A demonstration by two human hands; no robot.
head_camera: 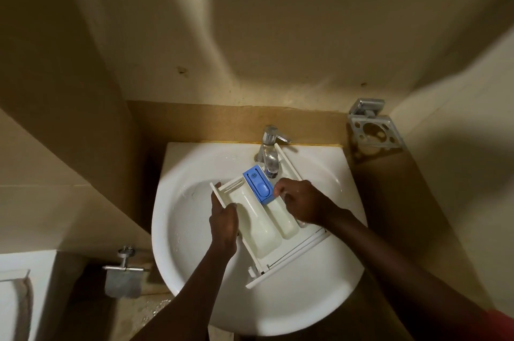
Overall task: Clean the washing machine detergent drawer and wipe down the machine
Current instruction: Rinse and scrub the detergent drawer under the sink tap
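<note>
Head view, left to right: a metal paper holder [122, 275] is fixed low on the wall beside the white basin [180, 229]. The left hand [222, 225] is clamped on the left wall of the detergent drawer [261, 225], thumb over the rim and fingers wrapped beneath. The drawer is held tilted above the basin, its far end tucked under the chrome tap [270, 154]. A blue insert [258, 184] is seated in the far compartment; its markings are too small to be read. The right hand [301, 201] is curled over the drawer's right wall, fingers bent together just beside the insert. A metal tumbler holder [374, 129] is mounted on the right.
</note>
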